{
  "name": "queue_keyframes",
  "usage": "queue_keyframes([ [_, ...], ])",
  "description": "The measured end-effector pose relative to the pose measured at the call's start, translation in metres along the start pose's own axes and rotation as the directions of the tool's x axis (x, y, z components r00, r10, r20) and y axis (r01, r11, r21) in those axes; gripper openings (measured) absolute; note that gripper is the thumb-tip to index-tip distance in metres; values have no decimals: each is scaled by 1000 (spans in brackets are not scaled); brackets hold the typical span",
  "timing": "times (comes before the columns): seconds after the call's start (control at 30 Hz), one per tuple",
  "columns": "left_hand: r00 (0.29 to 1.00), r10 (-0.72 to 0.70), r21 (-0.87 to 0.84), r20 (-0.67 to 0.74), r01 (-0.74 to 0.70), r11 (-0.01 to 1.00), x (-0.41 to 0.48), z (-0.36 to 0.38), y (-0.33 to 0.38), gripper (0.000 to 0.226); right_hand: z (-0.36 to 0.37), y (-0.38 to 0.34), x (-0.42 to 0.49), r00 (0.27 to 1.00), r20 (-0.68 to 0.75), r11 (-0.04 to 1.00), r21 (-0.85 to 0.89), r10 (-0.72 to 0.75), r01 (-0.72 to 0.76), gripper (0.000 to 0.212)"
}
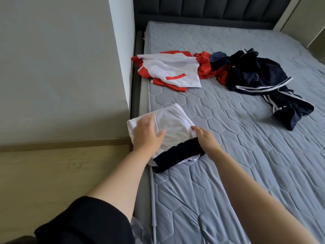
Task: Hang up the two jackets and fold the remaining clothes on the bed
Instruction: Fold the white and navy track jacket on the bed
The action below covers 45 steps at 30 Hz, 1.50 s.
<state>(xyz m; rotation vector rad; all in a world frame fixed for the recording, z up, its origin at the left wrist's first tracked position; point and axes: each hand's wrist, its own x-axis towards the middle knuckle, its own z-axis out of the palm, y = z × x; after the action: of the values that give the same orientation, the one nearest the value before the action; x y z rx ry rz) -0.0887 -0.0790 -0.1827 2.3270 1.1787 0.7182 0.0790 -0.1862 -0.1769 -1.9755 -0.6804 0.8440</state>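
Black sleeve (pixel 84 221) on my left arm sits nearest the lens, both forearms reaching out over the left edge of the bed (pixel 228 173). My left hand (pixel 147 132) lies flat, fingers spread and straight, pressing the top of the folded white shirt (pixel 174 124); it grips nothing. My right hand (pixel 205 136) is at the shirt's right side, fingertips on the fold edge, fingers mostly straight. Can't tell if the thumb pinches cloth underneath, so I read it as touching, not holding.

The shirt is a compact bundle right at the bed's left edge, slightly overhanging it, with its navy band (pixel 177 155) on the near side. A bit of white pokes out under the band at the near right corner.

Step in hand, as I judge it: finishing and squaring this fold. To do it well: keep the left palm down as an anchor, sweep the right fingers along the side to flatten the crease, tuck in the stray white bit, then slide the bundle inward from the edge so it won't slip off.

Still loose further up the bed: a red and white garment (pixel 168 71) near the left edge, and a navy heap with white stripes (pixel 260 80) towards the middle, touching a crumpled red piece (pixel 204 67). Which of these are the jackets I can't tell. Most of the task looks undone.
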Motion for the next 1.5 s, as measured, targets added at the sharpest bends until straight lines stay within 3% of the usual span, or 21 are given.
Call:
queue_keyframes([
  [0.03, 967, 178, -11, 184, -178, 984, -3, 4, 10, 73, -1, 0, -2, 1000, 4, 1000, 30, 7, -7, 37],
  [0.07, 885, 269, 35, 380, -304, 952, -10, 11, 20, 83, -2, 1, -3, 1000, 10, 998, 59, 14, -15, 35],
  [0.1, 804, 266, 146, 532, -396, 906, -18, 20, 26, 93, -3, 3, -4, 1000, 20, 996, 87, 18, -19, 34],
  [0.17, 769, 165, 327, 618, -442, 835, -31, 35, 31, 99, -8, 9, -8, 999, 47, 989, 150, 7, -14, 32],
  [0.23, 797, 167, 317, 580, -410, 855, -32, 36, 29, 90, -14, 17, -12, 996, 82, 953, 304, -26, 0, 35],
  [0.3, 814, 232, 89, 533, -326, 941, -22, 28, 28, 71, -20, 25, -15, 990, 136, 882, 470, -43, -26, 45],
  [0.37, 852, 167, -161, 496, -99, 982, -10, 15, 25, 43, -25, 33, -17, 973, 216, 871, 489, -80, -37, 59],
  [0.47, 904, -8, -204, 427, 105, 973, 2, 3, 19, 27, -20, 39, -24, 939, 306, 974, 205, -156, 95, 78],
  [0.53, 918, -44, -195, 395, 130, 972, 5, 0, 19, 25, -6, 39, -28, 956, 235, 981, -43, -176, 191, 87],
  [0.63, 922, -15, -140, 386, 75, 987, 2, 1, 23, 27, 11, 37, -29, 969, -2, 936, -262, -245, 236, 75],
  [0.7, 913, 60, -31, 403, -52, 998, -4, 5, 23, 29, 15, 38, -27, 969, -91, 932, -305, -231, 194, 67],
  [0.8, 885, 166, 195, 435, -273, 942, -17, 17, 22, 57, 15, 37, -27, 965, -116, 938, -288, -233, 192, 61],
  [0.9, 895, 145, 372, 422, -317, 872, -26, 30, 20, 71, 14, 35, -27, 944, -135, 915, -321, -301, 246, 51],
  [1.03, 899, 238, 324, 367, -364, 874, -25, 34, 7, 51, 7, 38, -20, 920, -107, 838, -462, -377, 290, 42],
  [1.17, 859, 271, 220, 434, -393, 893, -23, 24, -8, 36, -3, 46, -15, 868, 88, 577, -714, -488, 397, 43],
  [1.27, 835, 268, 259, 481, -427, 866, -25, 26, -12, 36, -2, 55, -14, 884, 165, 478, -790, -437, 384, 45],
  [1.37, 809, 234, 329, 540, -458, 826, -28, 28, -11, 51, 9, 60, -13, 925, 143, 518, -793, -351, 319, 43],
  [1.43, 784, 243, 341, 571, -496, 799, -30, 28, -9, 60, 12, 59, -10, 955, 85, 619, -745, -284, 250, 37],
  [1.5, 755, 244, 302, 609, -505, 808, -28, 26, -5, 57, 5, 59, -7, 973, 133, 746, -625, -190, 232, 42],
])
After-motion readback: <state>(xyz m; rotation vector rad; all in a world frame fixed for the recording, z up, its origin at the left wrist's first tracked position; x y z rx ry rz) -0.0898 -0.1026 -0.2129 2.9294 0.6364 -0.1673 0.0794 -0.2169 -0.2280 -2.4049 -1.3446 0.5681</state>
